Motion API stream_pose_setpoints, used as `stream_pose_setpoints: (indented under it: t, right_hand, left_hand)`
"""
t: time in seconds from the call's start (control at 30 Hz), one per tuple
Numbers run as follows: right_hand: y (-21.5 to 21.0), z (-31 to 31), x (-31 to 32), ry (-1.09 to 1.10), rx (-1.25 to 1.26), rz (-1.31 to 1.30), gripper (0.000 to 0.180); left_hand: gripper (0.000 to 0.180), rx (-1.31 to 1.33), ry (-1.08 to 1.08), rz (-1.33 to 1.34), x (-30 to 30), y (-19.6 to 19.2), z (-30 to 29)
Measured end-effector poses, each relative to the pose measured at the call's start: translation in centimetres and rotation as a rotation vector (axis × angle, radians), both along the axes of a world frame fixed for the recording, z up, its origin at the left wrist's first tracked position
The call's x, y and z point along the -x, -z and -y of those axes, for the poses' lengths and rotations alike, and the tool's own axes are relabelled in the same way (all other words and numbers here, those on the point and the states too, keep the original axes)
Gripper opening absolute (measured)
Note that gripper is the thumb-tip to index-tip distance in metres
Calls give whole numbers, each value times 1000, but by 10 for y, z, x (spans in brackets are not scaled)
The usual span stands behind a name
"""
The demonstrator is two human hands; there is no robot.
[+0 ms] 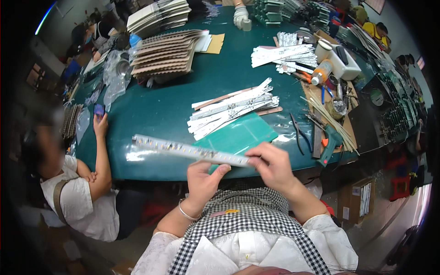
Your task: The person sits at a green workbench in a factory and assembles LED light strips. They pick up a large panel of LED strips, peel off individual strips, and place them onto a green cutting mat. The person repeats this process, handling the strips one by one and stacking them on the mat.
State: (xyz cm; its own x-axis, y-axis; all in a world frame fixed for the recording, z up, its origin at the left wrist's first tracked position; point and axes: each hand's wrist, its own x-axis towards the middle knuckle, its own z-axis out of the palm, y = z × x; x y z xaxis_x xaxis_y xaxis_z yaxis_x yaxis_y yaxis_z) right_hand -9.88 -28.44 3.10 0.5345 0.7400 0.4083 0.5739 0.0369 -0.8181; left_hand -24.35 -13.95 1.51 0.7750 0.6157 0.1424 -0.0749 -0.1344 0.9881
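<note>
A long narrow LED light strip point(176, 147), pale with rows of small yellowish chips, is held at a slant above the table's near edge. My left hand point(204, 181) grips it from below near its middle, thumb along the near side. The fingers of my right hand point(272, 166) pinch its right end. Just beyond the strip lies a green mat point(245, 133), partly covered by it. A loose pile of white strips point(229, 110) rests against the mat's far edge.
On the right are long-nose pliers point(300, 134), a green glue gun point(331, 144), glue sticks point(337, 123) and an orange-labelled bottle point(322, 72). More strips point(284, 55) and stacked brown cardboard point(162, 55) lie farther back. At left sits a person holding a phone point(98, 111); a gloved hand point(240, 17) shows at the far edge.
</note>
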Motion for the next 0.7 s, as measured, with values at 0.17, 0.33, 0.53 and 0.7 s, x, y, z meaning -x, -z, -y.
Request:
stream_pose_setpoints:
  t: [0.17,0.33,0.53,0.7]
  right_hand:
    - [11,12,13,-104,88,-442,8]
    - [28,17,16,-332,-6,-1265,15]
    - [37,22,21,-1,-258,-1101,15]
    - [37,35,29,14,-197,-1015,12]
  left_hand:
    - [7,-72,82,66,-6,3,4]
    - [4,14,251,226,-17,-3,3]
    - [14,-145,118,63,-32,-6,8]
    - [10,20,311,-53,-51,6,20]
